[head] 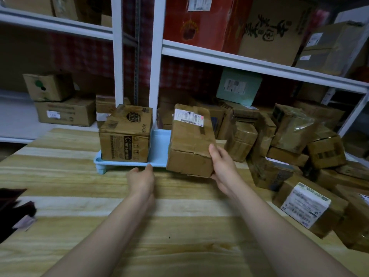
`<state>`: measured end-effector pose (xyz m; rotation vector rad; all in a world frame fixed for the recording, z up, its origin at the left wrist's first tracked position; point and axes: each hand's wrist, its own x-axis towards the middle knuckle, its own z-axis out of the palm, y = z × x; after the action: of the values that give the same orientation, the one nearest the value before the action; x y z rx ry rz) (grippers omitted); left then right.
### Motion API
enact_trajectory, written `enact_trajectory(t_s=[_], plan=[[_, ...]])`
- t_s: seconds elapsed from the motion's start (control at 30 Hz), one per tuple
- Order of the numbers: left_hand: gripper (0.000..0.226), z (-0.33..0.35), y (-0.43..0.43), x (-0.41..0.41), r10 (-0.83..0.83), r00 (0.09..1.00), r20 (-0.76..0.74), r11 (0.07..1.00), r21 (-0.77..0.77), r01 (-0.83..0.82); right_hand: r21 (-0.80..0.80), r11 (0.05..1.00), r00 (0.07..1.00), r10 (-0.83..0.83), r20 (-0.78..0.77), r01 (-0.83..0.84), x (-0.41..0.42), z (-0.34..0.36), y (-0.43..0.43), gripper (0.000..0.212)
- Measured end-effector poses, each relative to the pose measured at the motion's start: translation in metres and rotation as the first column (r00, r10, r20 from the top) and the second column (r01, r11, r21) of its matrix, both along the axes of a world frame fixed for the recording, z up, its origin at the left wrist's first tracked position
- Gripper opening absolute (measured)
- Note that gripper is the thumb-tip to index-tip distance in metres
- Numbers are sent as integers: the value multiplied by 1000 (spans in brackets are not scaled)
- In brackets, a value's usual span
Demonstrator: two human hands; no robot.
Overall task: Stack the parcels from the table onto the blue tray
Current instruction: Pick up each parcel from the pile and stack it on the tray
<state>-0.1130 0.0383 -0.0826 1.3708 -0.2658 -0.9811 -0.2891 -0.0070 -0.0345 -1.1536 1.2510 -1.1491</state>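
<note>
Two parcels at one blue tray (159, 144): a printed box (125, 134) stands on its left end, and the right hand (221, 164) grips a labelled parcel (189, 140) at its right end. The left hand (140, 176) pinches the tray's near rim. A heap of parcels (289, 136) lies right on the striped wooden worktop (99, 226), with white shelving (259, 62) beyond.

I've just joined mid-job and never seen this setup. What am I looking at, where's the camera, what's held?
No machine here: a person's two bare hands, filmed by one wide-angle camera on their head, looking forward and down. On the wooden table stands a blue tray with one printed cardboard box at its left end. The right hand grips a labelled parcel by its near right corner, over the tray's right end. The left hand touches the tray's front rim. More parcels are heaped at the right.
</note>
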Motion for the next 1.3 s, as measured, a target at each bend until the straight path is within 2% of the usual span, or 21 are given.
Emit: enact_trajectory(t_s=[0.03,0.07,0.13,0.2,0.4,0.63,0.73,0.83,1.13,1.23,1.3], plan=[[58,-1,-1,5,9,1000,-8,1000,2,-9,-7,1000,1000,-12,-18,12,4,-2,-8,78],[58,-2,-3,11,22,1000,-22,1000,1,-22,-5,1000,999,-18,-31,18,9,-5,-17,75],[53,-3,-3,17,32,997,-77,999,-19,-33,14,1000,999,-8,-42,8,19,-5,-30,45],[47,-5,-4,22,43,987,-154,997,-50,-51,18,1000,999,2,-50,-2,30,-5,-42,33],[38,-10,-8,36,88,968,-234,991,-75,-109,77,997,997,35,-64,-30,58,-4,-55,46],[16,-12,-14,38,108,966,-234,988,-83,-130,121,992,999,41,-31,-37,63,-5,-66,35],[2,-11,-15,39,117,963,-245,989,-58,-135,125,991,998,50,-40,-45,63,-6,-68,37],[9,-12,-15,39,116,963,-244,990,-48,-132,125,991,997,60,-52,-53,65,-4,-66,46],[6,-7,-11,35,126,966,-225,991,-21,-135,154,987,989,62,-134,-41,64,-5,-62,75],[34,-9,-9,31,67,984,-162,998,13,-66,129,991,988,58,-142,-39,57,-10,-60,76],[46,-9,-7,24,-3,995,-95,999,52,8,96,995,987,47,-154,-32,50,-4,-47,58]])
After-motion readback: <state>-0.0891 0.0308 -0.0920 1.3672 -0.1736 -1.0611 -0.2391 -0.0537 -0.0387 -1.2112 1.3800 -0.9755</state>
